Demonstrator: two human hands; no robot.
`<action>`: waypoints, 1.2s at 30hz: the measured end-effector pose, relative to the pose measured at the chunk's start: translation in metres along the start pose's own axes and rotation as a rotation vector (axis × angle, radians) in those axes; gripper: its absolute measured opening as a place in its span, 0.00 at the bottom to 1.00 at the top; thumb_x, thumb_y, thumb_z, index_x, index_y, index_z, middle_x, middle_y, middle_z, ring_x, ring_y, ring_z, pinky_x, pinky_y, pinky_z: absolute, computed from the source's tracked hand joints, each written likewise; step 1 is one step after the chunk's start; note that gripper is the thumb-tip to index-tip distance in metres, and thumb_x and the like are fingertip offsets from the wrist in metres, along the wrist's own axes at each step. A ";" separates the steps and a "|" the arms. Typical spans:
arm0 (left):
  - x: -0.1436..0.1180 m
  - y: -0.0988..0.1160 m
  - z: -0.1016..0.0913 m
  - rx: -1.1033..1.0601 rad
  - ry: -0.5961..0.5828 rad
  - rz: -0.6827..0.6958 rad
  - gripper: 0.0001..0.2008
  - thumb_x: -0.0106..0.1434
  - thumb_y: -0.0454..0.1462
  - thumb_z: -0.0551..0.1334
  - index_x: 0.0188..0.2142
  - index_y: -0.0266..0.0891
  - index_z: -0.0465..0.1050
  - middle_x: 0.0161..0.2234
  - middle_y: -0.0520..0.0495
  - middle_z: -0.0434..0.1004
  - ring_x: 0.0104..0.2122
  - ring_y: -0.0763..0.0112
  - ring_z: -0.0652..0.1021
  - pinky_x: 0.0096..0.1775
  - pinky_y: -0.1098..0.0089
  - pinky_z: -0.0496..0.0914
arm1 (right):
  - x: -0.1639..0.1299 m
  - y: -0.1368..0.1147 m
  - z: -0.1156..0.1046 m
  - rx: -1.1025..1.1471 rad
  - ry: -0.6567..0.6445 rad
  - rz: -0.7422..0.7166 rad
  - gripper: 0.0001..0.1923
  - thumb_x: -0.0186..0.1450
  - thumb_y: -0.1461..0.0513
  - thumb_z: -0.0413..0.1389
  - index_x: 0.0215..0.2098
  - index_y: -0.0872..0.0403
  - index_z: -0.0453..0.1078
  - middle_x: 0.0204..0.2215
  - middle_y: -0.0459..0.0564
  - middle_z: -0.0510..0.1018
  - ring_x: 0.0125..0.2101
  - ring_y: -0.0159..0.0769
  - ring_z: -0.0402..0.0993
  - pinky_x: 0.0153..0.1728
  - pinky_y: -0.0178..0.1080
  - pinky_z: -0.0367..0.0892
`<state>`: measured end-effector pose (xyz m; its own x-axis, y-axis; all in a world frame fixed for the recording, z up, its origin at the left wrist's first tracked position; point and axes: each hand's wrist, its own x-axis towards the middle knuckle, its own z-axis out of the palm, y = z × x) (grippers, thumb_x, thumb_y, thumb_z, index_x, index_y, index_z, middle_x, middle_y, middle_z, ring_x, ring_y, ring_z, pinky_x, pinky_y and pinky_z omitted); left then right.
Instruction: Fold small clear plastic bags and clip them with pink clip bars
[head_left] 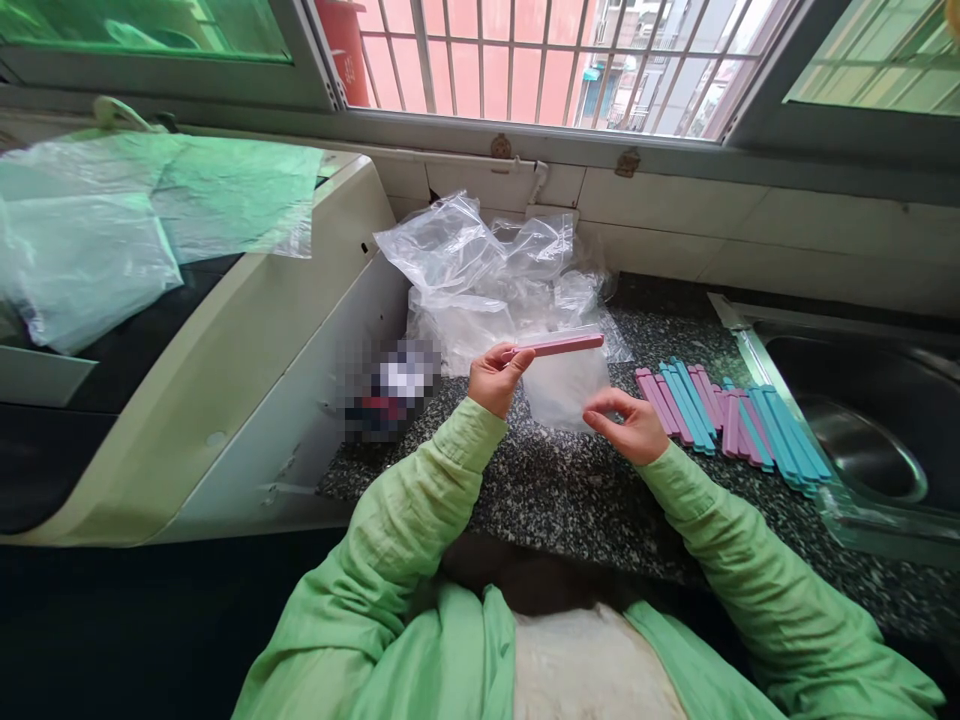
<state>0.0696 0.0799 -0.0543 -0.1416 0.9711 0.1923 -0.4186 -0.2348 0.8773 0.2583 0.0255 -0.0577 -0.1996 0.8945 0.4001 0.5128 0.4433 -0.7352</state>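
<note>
Between the fingers and thumb of my left hand [499,380] is one end of a pink bag clip [559,345]. The clip lies nearly level across the upper edge of a clear plastic bag [562,390], which hangs below it. My right hand [626,422] has thumb and forefinger pinched together at the bag's lower right corner. To the right, several pink bag clips [664,405] and blue bag clips [787,435] lie side by side on the dark speckled counter [555,490].
A heap of clear plastic bags [480,270] rests against the tiled wall behind my hands. On the left stands a large beige machine [247,400] with plastic sheets [82,230] on top. A blurred-out item [394,390] sits beside it. At right is a metal sink [862,440].
</note>
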 end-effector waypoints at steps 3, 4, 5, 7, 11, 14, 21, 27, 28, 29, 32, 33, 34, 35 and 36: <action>0.002 0.001 -0.002 -0.036 0.023 -0.006 0.19 0.37 0.48 0.70 0.19 0.35 0.70 0.13 0.58 0.59 0.14 0.86 0.59 0.17 0.78 0.53 | -0.001 0.002 0.000 -0.011 -0.005 -0.007 0.12 0.56 0.53 0.56 0.23 0.54 0.70 0.22 0.48 0.74 0.25 0.32 0.69 0.28 0.37 0.65; 0.003 0.002 -0.002 -0.047 0.033 -0.009 0.20 0.36 0.48 0.70 0.19 0.35 0.70 0.13 0.59 0.58 0.14 0.86 0.59 0.16 0.78 0.53 | -0.001 0.002 0.001 -0.016 -0.006 -0.008 0.12 0.56 0.53 0.56 0.23 0.54 0.70 0.22 0.48 0.74 0.24 0.32 0.68 0.28 0.37 0.65; 0.003 0.003 -0.002 -0.059 0.046 -0.013 0.20 0.36 0.48 0.71 0.19 0.34 0.70 0.13 0.59 0.58 0.14 0.85 0.59 0.16 0.78 0.53 | -0.001 0.002 0.001 -0.022 -0.008 -0.008 0.13 0.56 0.53 0.56 0.22 0.54 0.70 0.21 0.48 0.74 0.24 0.32 0.68 0.28 0.37 0.65; 0.003 0.005 0.000 -0.083 0.072 -0.023 0.21 0.33 0.48 0.71 0.18 0.34 0.69 0.13 0.59 0.58 0.14 0.85 0.60 0.16 0.78 0.54 | -0.001 0.002 0.001 -0.034 -0.010 -0.002 0.14 0.57 0.52 0.55 0.21 0.54 0.70 0.21 0.48 0.74 0.24 0.32 0.68 0.28 0.37 0.65; 0.003 0.008 0.002 -0.107 0.103 -0.035 0.22 0.31 0.48 0.71 0.18 0.35 0.69 0.13 0.59 0.60 0.14 0.85 0.61 0.15 0.79 0.56 | 0.000 0.001 0.000 -0.033 -0.009 0.016 0.16 0.57 0.51 0.54 0.21 0.54 0.70 0.20 0.48 0.74 0.24 0.32 0.68 0.27 0.37 0.65; 0.003 0.007 0.001 -0.102 0.100 -0.027 0.21 0.32 0.48 0.71 0.18 0.35 0.69 0.14 0.59 0.61 0.15 0.85 0.62 0.17 0.79 0.57 | 0.000 0.002 0.001 -0.028 -0.007 0.034 0.17 0.56 0.49 0.54 0.21 0.53 0.70 0.20 0.48 0.74 0.24 0.32 0.68 0.27 0.37 0.65; 0.002 0.004 0.001 -0.054 0.035 0.003 0.21 0.34 0.49 0.71 0.19 0.35 0.69 0.16 0.58 0.60 0.18 0.85 0.62 0.20 0.78 0.58 | 0.002 0.005 -0.004 -0.080 -0.019 0.007 0.16 0.56 0.49 0.55 0.24 0.53 0.71 0.22 0.48 0.74 0.25 0.33 0.69 0.28 0.38 0.66; -0.007 0.006 0.003 0.068 -0.138 0.061 0.18 0.38 0.47 0.70 0.20 0.35 0.71 0.21 0.55 0.63 0.20 0.83 0.64 0.23 0.78 0.60 | 0.015 -0.015 -0.034 -0.229 0.160 -0.097 0.19 0.55 0.50 0.56 0.40 0.53 0.69 0.36 0.53 0.73 0.35 0.38 0.69 0.34 0.41 0.67; -0.009 0.007 0.003 0.094 -0.180 0.077 0.17 0.39 0.47 0.70 0.21 0.35 0.72 0.22 0.54 0.64 0.21 0.83 0.65 0.23 0.77 0.60 | 0.018 -0.021 -0.038 -0.263 0.152 -0.144 0.20 0.55 0.51 0.56 0.41 0.53 0.69 0.38 0.54 0.72 0.37 0.40 0.68 0.36 0.42 0.66; -0.010 0.007 0.003 0.121 -0.221 0.093 0.17 0.40 0.47 0.69 0.21 0.35 0.73 0.22 0.54 0.64 0.21 0.82 0.65 0.23 0.77 0.61 | 0.021 -0.027 -0.042 -0.304 0.125 -0.193 0.19 0.54 0.51 0.57 0.41 0.52 0.69 0.38 0.54 0.73 0.39 0.41 0.68 0.39 0.44 0.65; -0.012 0.010 0.003 0.181 -0.301 0.137 0.15 0.43 0.46 0.68 0.22 0.36 0.74 0.22 0.53 0.64 0.23 0.80 0.66 0.24 0.76 0.62 | 0.030 -0.040 -0.048 -0.419 0.017 -0.278 0.13 0.55 0.54 0.57 0.37 0.51 0.71 0.33 0.50 0.75 0.36 0.40 0.68 0.40 0.45 0.63; -0.012 0.011 0.003 0.191 -0.315 0.144 0.15 0.43 0.47 0.68 0.22 0.37 0.74 0.23 0.52 0.64 0.24 0.79 0.66 0.25 0.76 0.62 | 0.033 -0.043 -0.048 -0.449 -0.014 -0.289 0.10 0.56 0.56 0.57 0.35 0.50 0.72 0.30 0.49 0.76 0.33 0.39 0.68 0.39 0.44 0.63; -0.012 0.012 0.003 0.194 -0.323 0.148 0.15 0.43 0.47 0.68 0.22 0.37 0.74 0.23 0.52 0.65 0.24 0.79 0.66 0.25 0.76 0.62 | 0.035 -0.045 -0.048 -0.473 -0.038 -0.297 0.08 0.56 0.57 0.56 0.32 0.50 0.72 0.28 0.48 0.76 0.31 0.38 0.67 0.37 0.42 0.63; -0.012 0.013 0.003 0.194 -0.330 0.149 0.15 0.43 0.47 0.68 0.22 0.37 0.74 0.23 0.52 0.65 0.24 0.79 0.66 0.25 0.76 0.62 | 0.036 -0.046 -0.048 -0.492 -0.058 -0.304 0.07 0.57 0.57 0.55 0.31 0.50 0.73 0.26 0.48 0.76 0.30 0.37 0.67 0.35 0.42 0.63; -0.012 0.014 0.004 0.189 -0.335 0.148 0.15 0.42 0.47 0.69 0.21 0.37 0.74 0.22 0.52 0.65 0.24 0.79 0.66 0.25 0.76 0.62 | 0.037 -0.047 -0.048 -0.508 -0.074 -0.311 0.06 0.57 0.58 0.55 0.29 0.50 0.73 0.25 0.48 0.76 0.29 0.37 0.66 0.34 0.41 0.63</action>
<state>0.0685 0.0647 -0.0426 0.1250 0.8951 0.4280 -0.2389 -0.3916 0.8886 0.2664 0.0352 0.0180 -0.4527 0.7369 0.5020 0.7521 0.6180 -0.2290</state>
